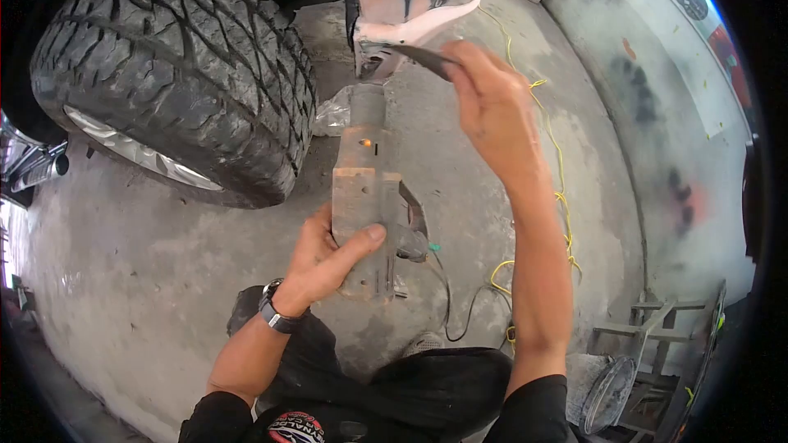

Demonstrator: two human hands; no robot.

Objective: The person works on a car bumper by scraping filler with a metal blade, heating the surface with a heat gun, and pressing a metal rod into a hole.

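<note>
My left hand [328, 254], a watch on its wrist, is wrapped round the body of a worn grey-orange heat gun [359, 197]. The gun's round nozzle points up at the lower corner of a car body panel [410, 23], which is dark with pinkish-white patches. A small orange glow shows through a hole in the gun's body. Pinched in my right hand [492, 98] is a thin, dark, flat blade-like tool [427, 59]. Its tip reaches the panel's lower corner, just above the nozzle; whether it touches is unclear.
A large off-road tyre [176, 74] stands close on the left. A yellow cord [561, 197] and a black cable [449, 303] lie on the concrete floor. At lower right are a metal stand [657, 320] and a round, dusty object [609, 394]. A paint-marked wall [657, 115] runs along the right.
</note>
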